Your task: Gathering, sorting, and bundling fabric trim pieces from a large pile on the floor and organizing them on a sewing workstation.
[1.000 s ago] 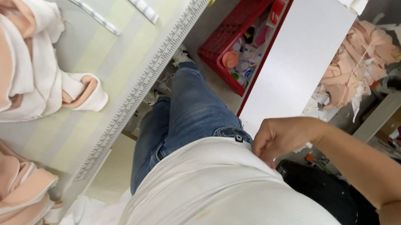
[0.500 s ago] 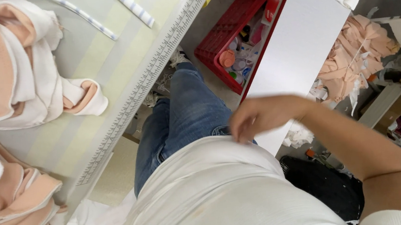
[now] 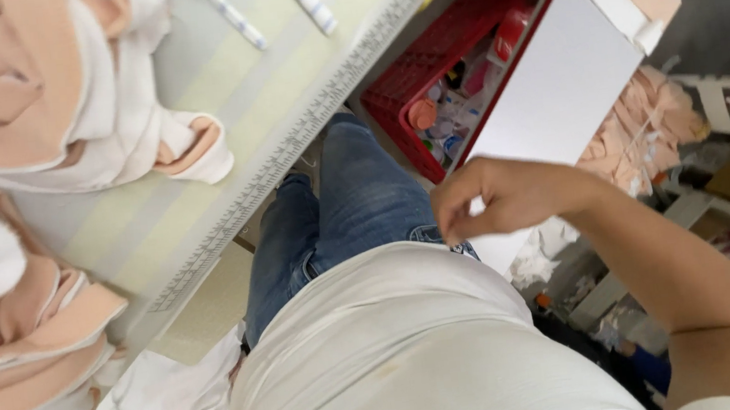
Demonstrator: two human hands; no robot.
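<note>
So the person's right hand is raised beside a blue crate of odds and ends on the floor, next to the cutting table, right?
Not quite: the crate is red, not blue, as the head view shows. The rest holds: the right hand is raised near it, and the crate sits on the floor beside the cutting table.

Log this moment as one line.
right hand: fingers pinched, raised beside white shirt | left hand: out of view | peach and white fabric pieces on striped cutting table | red plastic crate on floor
</note>
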